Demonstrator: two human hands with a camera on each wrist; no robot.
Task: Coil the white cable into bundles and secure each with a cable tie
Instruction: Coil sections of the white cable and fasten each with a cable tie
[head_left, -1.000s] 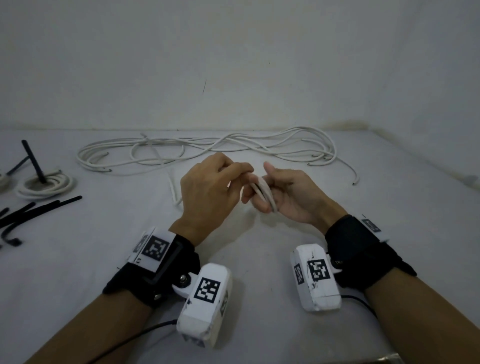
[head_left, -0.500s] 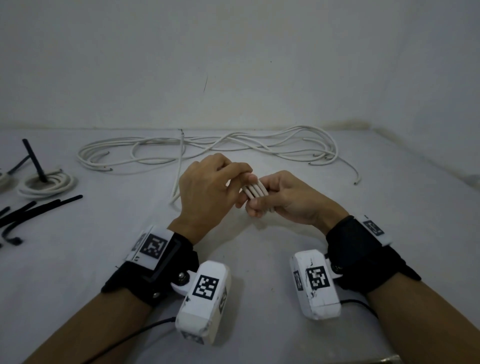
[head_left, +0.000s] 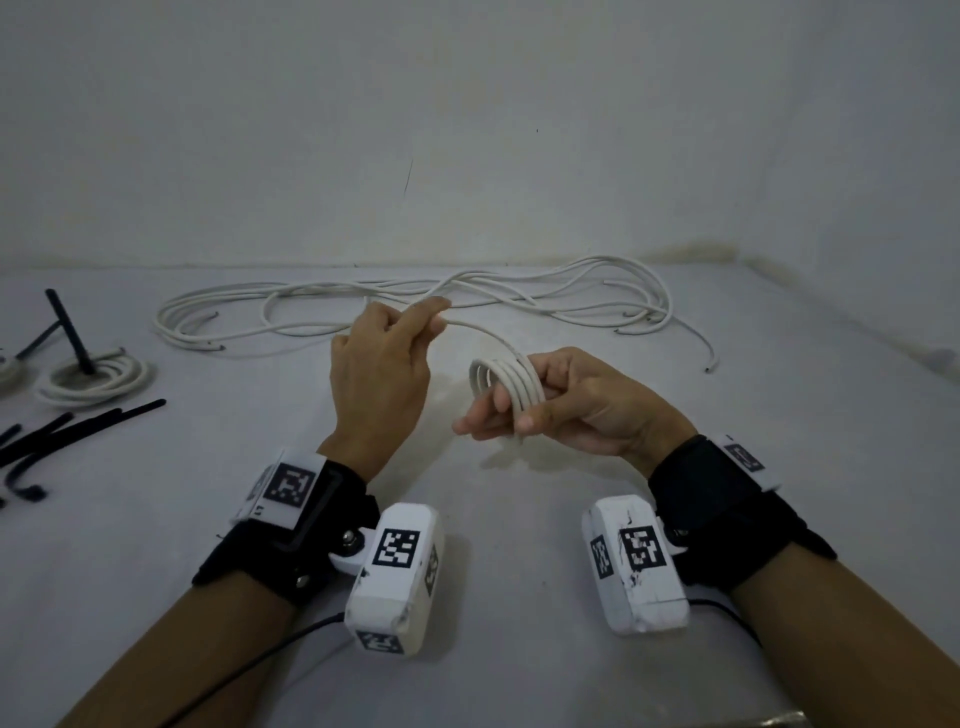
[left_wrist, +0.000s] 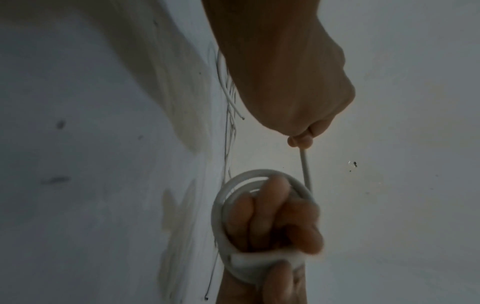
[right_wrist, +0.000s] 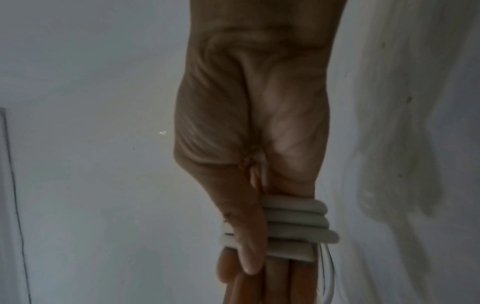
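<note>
A small coil of white cable (head_left: 506, 382) is wound in several turns round the fingers of my right hand (head_left: 524, 410), with the thumb pressing on it. The same coil (right_wrist: 293, 226) shows under the thumb in the right wrist view, and as a ring (left_wrist: 226, 205) in the left wrist view. My left hand (head_left: 434, 317) pinches the free strand (head_left: 483, 332) that runs from the coil, up and to the left of it. The pinch (left_wrist: 298, 140) also shows close up.
Loose white cables (head_left: 415, 306) lie tangled across the back of the table. At the left sits a tied bundle (head_left: 96, 376) with a black tie (head_left: 70, 332) sticking up. Several black cable ties (head_left: 62, 431) lie at the left edge.
The hands have drawn apart. My left hand rose and moved back, pulling the strand out from the coil. My right hand turned, so the coil now faces up as a ring.
</note>
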